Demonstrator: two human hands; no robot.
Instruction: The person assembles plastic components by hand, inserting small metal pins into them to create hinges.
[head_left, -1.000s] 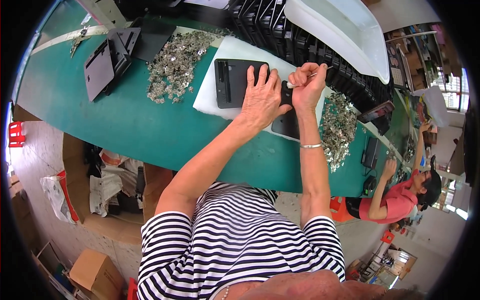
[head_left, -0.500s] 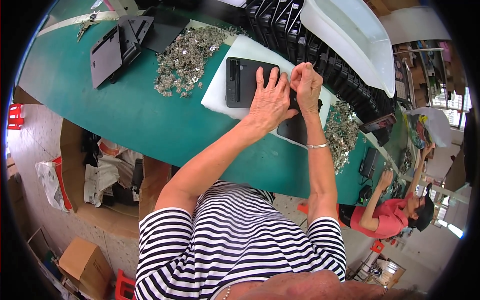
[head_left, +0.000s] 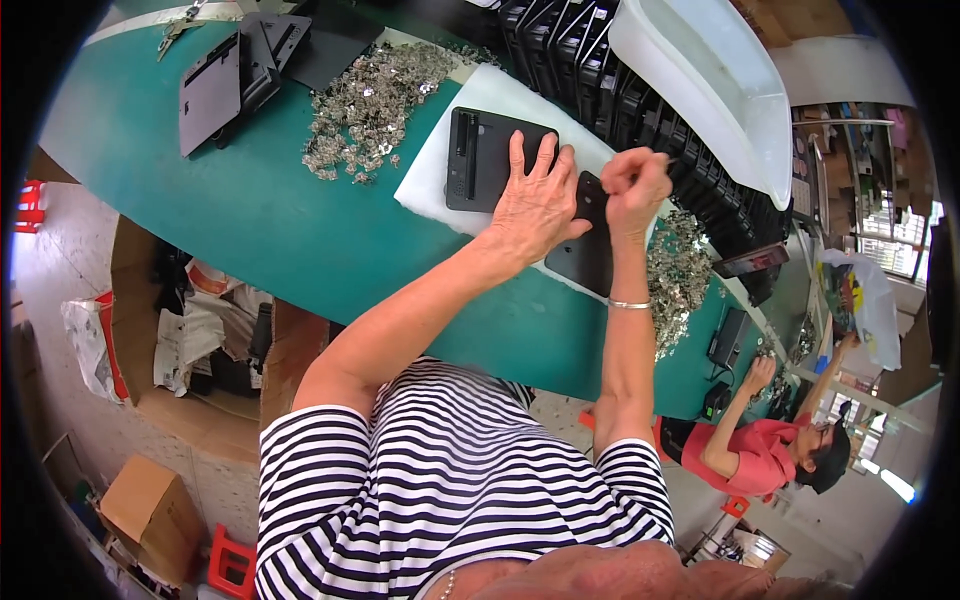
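Observation:
My left hand [head_left: 530, 210] rests flat, fingers spread, on a black rectangular plastic panel [head_left: 492, 150] with a long slot near its left end. The panel lies on a white foam sheet [head_left: 425, 185]. My right hand [head_left: 636, 200] is raised just right of it, thumb and fingers pinched together; whatever they may hold is too small to make out. Below the right hand a second dark panel [head_left: 575, 262] with small holes lies on the foam, partly covered by my hands. Heaps of small shiny metal clips lie on both sides, a left heap [head_left: 365, 115] and a right heap [head_left: 680, 275].
Black parts [head_left: 560, 60] stand in a row behind the foam, with a white plastic tray [head_left: 700, 90] over them. Grey and black panels [head_left: 212, 95] lean at the far left of the green table [head_left: 240, 220]. A phone [head_left: 752, 260] stands at right. A co-worker [head_left: 745, 450] sits beyond.
My right hand has moved right and slightly down, away from the left hand, uncovering more of the second panel. The left hand stays on the first panel. The view has shifted a little.

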